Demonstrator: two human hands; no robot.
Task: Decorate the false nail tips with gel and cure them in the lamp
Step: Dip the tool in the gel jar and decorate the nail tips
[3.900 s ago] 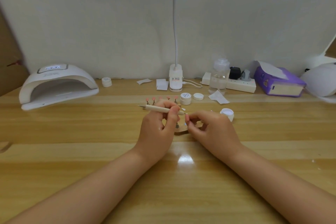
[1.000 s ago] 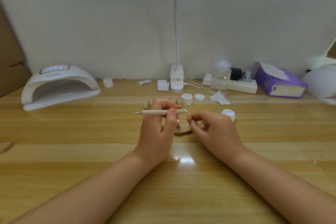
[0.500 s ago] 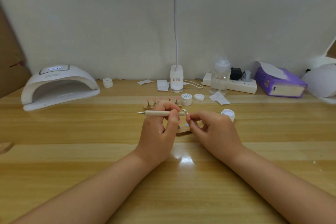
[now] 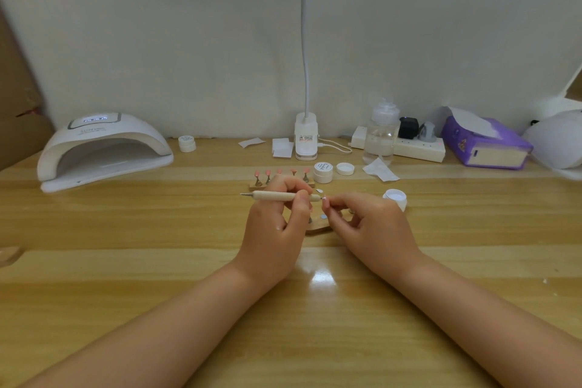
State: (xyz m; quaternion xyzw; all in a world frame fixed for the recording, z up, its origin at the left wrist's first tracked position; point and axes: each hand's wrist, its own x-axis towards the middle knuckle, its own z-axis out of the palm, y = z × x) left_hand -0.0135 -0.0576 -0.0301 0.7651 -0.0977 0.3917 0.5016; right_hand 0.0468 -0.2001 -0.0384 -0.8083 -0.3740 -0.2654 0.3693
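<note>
My left hand [image 4: 276, 227] grips a pale wooden dotting pen [image 4: 277, 196] held level, its right tip against a small nail tip [image 4: 325, 198] that my right hand [image 4: 370, 224] pinches between thumb and forefinger. Under both hands lies a wooden holder [image 4: 316, 230], mostly hidden, with one bluish tip showing. Behind them a second wooden stand [image 4: 281, 183] carries several pink nail tips. An open gel pot [image 4: 395, 197] sits just right of my right hand. The white curing lamp [image 4: 104, 151] stands at the far left, its mouth facing me.
A closed gel jar [image 4: 323, 172] and a loose lid [image 4: 345, 168] sit behind the stand. A desk lamp base [image 4: 306, 140], clear bottle [image 4: 380, 132], power strip [image 4: 419, 148], purple tissue box [image 4: 486, 148] and paper scraps line the back edge. Another small jar [image 4: 187, 144] stands near the curing lamp.
The pen has shifted slightly, its tip staying at the nail tip held by my right hand. Both hands remain in the same place.
</note>
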